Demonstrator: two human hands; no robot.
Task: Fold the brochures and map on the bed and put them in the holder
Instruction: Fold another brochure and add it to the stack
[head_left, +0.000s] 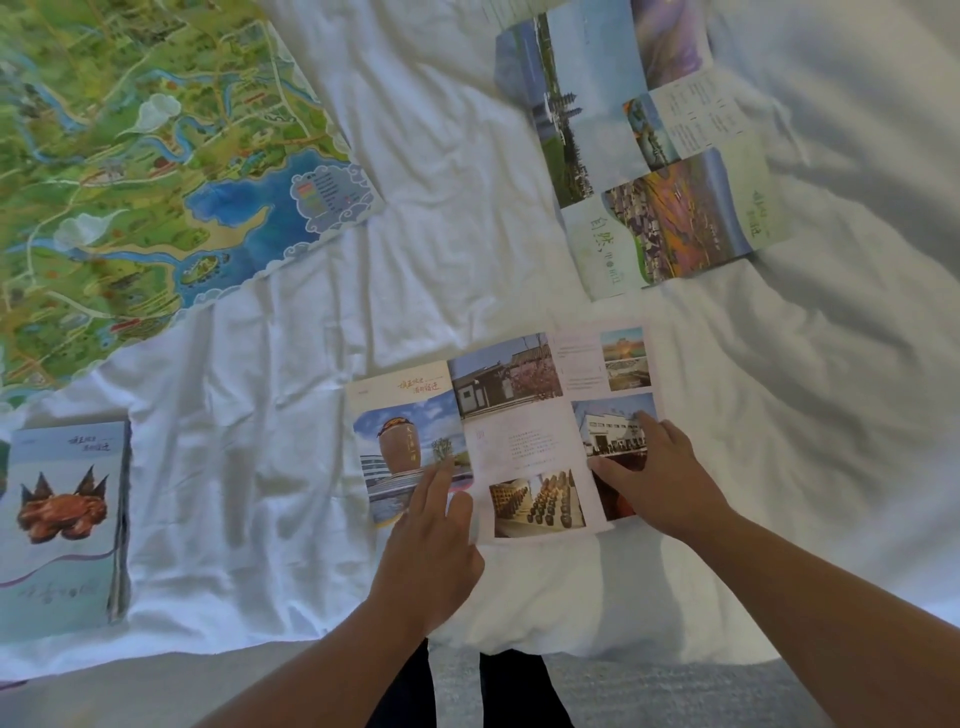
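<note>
We catch only part of the map (130, 156): it runs off the top and left edges, green land and blue water spread flat on the white bed (415, 218). At far left the edge clips a folded brochure (62, 519) with a brown, crab-like picture on its cover; its print is too blurred to read. At upper right the top of an unfolded brochure (649, 156) is cut off. Nearest us, the open brochure (519, 426) lies flat by the bed's edge, photos up. The left hand (431, 540) rests straight-fingered on its left panel. The right hand (660, 478) presses its right panel, fingers spread, gripping nothing.
</note>
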